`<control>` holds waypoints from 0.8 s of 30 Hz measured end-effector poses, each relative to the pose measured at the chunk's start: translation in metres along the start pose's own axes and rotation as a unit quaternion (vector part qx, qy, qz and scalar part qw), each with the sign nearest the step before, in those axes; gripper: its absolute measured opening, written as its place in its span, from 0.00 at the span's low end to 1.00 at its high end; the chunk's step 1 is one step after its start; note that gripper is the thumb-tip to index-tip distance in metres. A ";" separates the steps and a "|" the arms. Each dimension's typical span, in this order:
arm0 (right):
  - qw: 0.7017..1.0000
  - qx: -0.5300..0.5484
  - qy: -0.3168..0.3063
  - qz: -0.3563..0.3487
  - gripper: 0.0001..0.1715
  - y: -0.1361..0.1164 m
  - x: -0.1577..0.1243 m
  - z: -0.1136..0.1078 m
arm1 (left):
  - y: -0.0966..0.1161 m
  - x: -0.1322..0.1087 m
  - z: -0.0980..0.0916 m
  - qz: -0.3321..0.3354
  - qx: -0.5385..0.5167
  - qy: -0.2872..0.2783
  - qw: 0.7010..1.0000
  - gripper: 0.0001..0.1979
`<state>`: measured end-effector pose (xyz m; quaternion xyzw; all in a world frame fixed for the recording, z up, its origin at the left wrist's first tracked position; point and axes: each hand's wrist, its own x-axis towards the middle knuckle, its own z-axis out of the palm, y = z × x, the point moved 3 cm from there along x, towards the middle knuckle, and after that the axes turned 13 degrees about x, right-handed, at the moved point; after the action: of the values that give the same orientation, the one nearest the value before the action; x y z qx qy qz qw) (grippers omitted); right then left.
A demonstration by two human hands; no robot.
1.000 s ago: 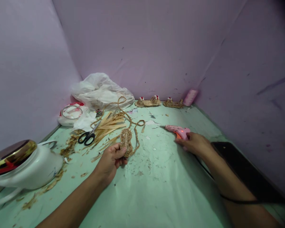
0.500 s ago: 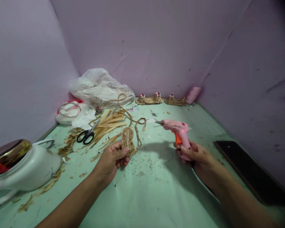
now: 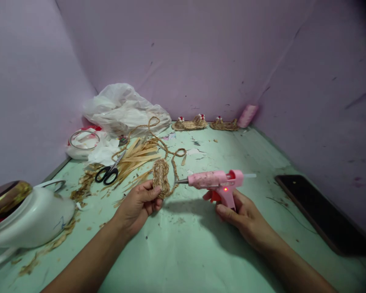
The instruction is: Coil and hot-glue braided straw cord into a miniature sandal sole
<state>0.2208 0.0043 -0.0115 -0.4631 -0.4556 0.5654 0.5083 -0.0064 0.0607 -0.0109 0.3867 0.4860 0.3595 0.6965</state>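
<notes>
My left hand pinches the lower end of a coiled braided-straw sole, shaped like a small slipper and held upright above the table. From its lower right edge a loose straw braid runs up and back across the table. In my right hand is a pink hot glue gun, its red light lit and a clear glue stick poking from the rear. My fingers are wrapped round its handle at the orange-red trigger. The metal nozzle points left, close to the braid beside the sole; whether it touches is unclear.
Scissors lie by flat straw strips on the left. A white plastic bag, small woven slippers and a pink thread spool stand along the back. A white container is at left, a dark phone at right.
My right hand has brought the glue gun left and down, with its nozzle now near the braid by the sole. My left hand keeps its hold; the view has shifted slightly.
</notes>
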 end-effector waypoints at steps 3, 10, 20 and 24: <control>1.000 -0.026 0.000 0.002 0.17 0.001 0.000 0.001 | 0.000 0.001 -0.001 0.003 -0.009 0.005 1.000 0.13; 0.999 -0.029 -0.022 -0.022 0.18 -0.004 0.000 0.002 | 0.000 0.001 -0.001 0.003 -0.004 0.000 1.000 0.14; 0.997 -0.053 0.036 -0.048 0.20 -0.004 0.002 -0.006 | 0.003 0.000 -0.002 0.034 0.037 -0.001 0.999 0.11; 0.995 -0.083 0.048 -0.031 0.17 -0.004 0.002 -0.005 | 0.006 -0.002 0.001 0.037 0.079 -0.019 0.996 0.10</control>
<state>0.2267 0.0064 -0.0081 -0.5158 -0.4901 0.4866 0.5070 -0.0068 0.0618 -0.0050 0.4647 0.4848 0.3387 0.6590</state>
